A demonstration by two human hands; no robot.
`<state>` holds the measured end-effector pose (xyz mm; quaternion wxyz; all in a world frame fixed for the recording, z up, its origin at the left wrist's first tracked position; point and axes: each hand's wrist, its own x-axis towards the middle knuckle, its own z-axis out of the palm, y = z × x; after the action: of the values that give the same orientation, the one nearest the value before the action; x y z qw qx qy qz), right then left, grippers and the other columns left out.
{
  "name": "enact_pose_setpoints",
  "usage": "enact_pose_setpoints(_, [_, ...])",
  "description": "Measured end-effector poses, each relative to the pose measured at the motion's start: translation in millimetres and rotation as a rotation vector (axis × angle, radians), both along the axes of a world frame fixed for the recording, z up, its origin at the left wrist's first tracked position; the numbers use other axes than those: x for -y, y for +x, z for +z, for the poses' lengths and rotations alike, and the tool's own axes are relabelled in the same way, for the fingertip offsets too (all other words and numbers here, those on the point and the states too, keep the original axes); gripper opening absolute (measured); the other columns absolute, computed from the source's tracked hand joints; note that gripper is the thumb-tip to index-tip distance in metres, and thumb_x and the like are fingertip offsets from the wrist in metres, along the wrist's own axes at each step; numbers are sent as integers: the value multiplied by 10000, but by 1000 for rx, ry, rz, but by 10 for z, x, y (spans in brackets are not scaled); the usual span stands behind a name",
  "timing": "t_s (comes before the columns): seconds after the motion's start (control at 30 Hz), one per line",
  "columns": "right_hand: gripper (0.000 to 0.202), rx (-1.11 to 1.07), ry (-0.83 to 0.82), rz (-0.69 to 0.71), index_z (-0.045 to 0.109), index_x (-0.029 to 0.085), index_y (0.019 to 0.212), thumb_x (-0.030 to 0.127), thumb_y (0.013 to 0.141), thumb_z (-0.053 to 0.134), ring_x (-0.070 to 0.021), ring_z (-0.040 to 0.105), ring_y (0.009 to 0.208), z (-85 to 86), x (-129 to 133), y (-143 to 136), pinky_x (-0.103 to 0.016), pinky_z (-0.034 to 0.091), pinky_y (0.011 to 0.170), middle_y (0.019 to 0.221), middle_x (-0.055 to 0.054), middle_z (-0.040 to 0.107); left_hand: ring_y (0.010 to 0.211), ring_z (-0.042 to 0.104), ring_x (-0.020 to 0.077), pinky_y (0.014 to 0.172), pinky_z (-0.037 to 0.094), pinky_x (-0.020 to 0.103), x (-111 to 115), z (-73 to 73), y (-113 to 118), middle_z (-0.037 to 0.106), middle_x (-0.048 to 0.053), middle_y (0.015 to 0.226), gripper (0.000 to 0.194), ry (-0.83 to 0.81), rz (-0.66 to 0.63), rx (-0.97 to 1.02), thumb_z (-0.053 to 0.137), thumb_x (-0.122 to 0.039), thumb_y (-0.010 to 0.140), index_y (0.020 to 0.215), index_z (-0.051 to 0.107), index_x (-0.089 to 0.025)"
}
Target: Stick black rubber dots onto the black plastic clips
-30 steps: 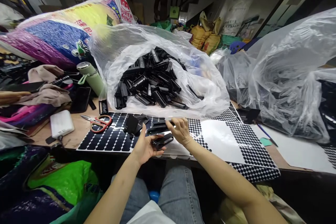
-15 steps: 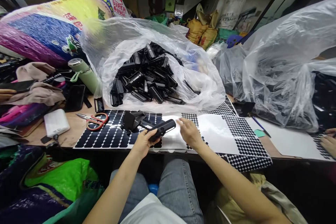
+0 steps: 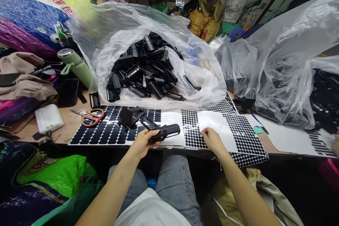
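My left hand point(image 3: 142, 144) grips a long black plastic housing point(image 3: 169, 131) by its near end, above the front of the table. To the right, my right hand point(image 3: 214, 141) has thumb and forefinger pinched together over a sheet of round black stickers point(image 3: 190, 125); whatever is between the fingertips is too small to make out. Left of the held piece, several more black plastic parts point(image 3: 129, 117) lie on a sheet of larger rounded black stickers point(image 3: 91, 135). An open clear plastic bag point(image 3: 209, 93) behind holds a heap of similar black housings point(image 3: 148, 70).
Orange-handled scissors point(image 3: 91, 117), a white power bank point(image 3: 49, 119), a dark phone point(image 3: 68, 92) and a green bottle point(image 3: 76, 67) occupy the left side. Another plastic bag point(image 3: 280, 95) bulges on the right. A co-worker's hand point(image 3: 335, 145) shows at the right edge.
My right hand has moved right, away from the held housing, down to the round-sticker sheet. The housing in my left hand has turned slightly towards level. The view has shifted a little.
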<state>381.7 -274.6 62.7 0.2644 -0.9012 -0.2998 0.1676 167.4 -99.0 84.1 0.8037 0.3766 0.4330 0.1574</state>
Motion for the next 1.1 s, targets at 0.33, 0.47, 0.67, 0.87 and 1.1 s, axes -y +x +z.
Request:
enact_pose_setpoints(0.33, [131, -180, 490, 157, 486, 202, 675, 241, 798, 462, -179, 509, 909, 446, -624, -967, -344, 406, 819, 956, -67, 529, 644, 620, 161, 538, 544, 270, 133, 101, 77, 641, 52, 716, 246, 83, -3, 3, 764, -235, 567, 701, 597, -114])
enact_pose_setpoints(0.47, [128, -132, 481, 151, 491, 203, 681, 215, 804, 457, -185, 506, 893, 391, -620, -987, -360, 420, 798, 957, -74, 511, 653, 624, 169, 542, 545, 277, 153, 104, 64, 648, 49, 725, 240, 84, 12, 26, 765, -220, 564, 706, 604, -114])
enact_pose_setpoints(0.67, [136, -32, 509, 151, 494, 207, 677, 201, 807, 452, -204, 502, 937, 368, -605, -1034, -377, 427, 811, 928, -79, 511, 650, 624, 168, 550, 547, 278, 177, 75, 76, 652, 56, 718, 233, 85, 20, 48, 767, -214, 562, 698, 608, -111])
enact_pose_setpoints(0.87, [247, 110, 487, 7, 501, 194, 871, 369, 729, 603, -272, 429, 1094, 335, -610, -1022, -441, 377, 889, 1097, -125, 472, 680, 625, 167, 584, 553, 289, 175, 38, 42, 656, 47, 750, 229, 40, 27, 50, 758, -218, 578, 729, 617, -119])
enact_pose_setpoints(1.1, [337, -192, 493, 176, 511, 205, 988, 449, 758, 544, -182, 570, 866, 245, -898, -902, -295, 452, 726, 988, -56, 587, 730, 620, 186, 619, 553, 335, -28, 89, -63, 648, 48, 737, 246, 73, 191, 85, 734, -304, 602, 698, 610, -113])
